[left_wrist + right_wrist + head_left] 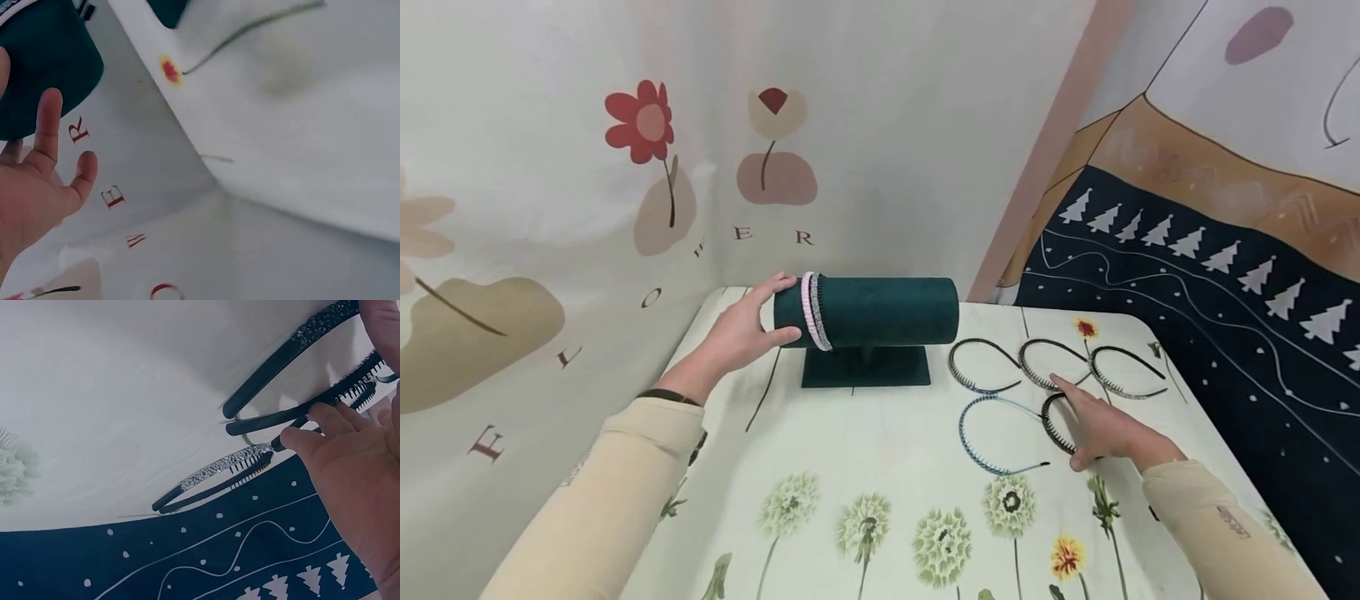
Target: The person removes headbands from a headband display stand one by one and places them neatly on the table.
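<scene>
Your left hand (747, 327) grips the left end of the green stand (887, 311), which carries a pink headband (808, 308). Your right hand (1107, 427) spreads wide over a black headband (1050, 428) beside the blue headband (962, 432); whether it grips, I can't tell.

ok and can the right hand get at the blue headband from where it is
Probably yes: the blue headband lies on the table just left of the right hand, mostly uncovered in the head view, though a black headband curves between them.
</scene>
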